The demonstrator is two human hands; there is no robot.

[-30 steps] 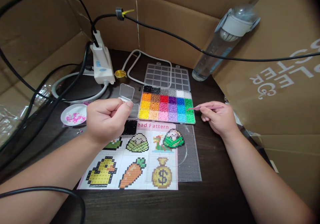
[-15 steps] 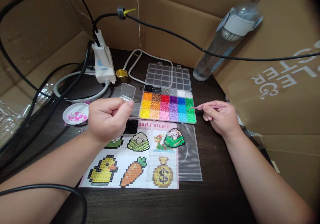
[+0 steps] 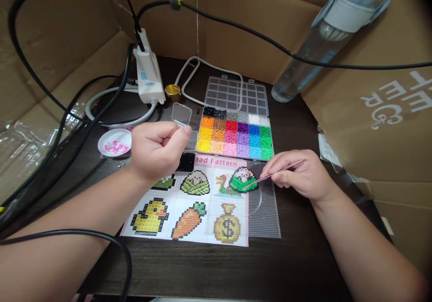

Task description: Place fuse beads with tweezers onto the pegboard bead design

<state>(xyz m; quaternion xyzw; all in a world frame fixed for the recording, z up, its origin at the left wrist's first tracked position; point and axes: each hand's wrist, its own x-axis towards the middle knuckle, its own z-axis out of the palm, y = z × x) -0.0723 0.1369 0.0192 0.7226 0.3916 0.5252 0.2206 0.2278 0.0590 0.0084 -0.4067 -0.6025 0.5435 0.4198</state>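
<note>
My right hand (image 3: 302, 173) is closed on pink tweezers (image 3: 283, 169). Their tips reach the green part of a bead figure (image 3: 242, 180), a rice-ball shape with a black outline, on a clear pegboard (image 3: 265, 212). Whether a bead sits between the tips is too small to tell. My left hand (image 3: 158, 151) is a fist held over the left side of the bead pattern sheet (image 3: 202, 221); its inside is hidden. Just beyond it are a small clear lidded box (image 3: 182, 114) and a container of black beads (image 3: 186, 162). A sorted bead case (image 3: 236, 135) lies open behind the pegboard.
A white dish (image 3: 114, 142) with pink beads sits at the left, a few loose beads nearby. Behind stand a power strip (image 3: 148, 79), a gold cup (image 3: 173, 91) and a water bottle (image 3: 313, 50). A black cable (image 3: 236, 23) crosses above. Cardboard walls enclose the table.
My right hand has brought the tweezers from the green beads in the case down and left to the bead figure. The left fist keeps its pose. The view has shifted slightly.
</note>
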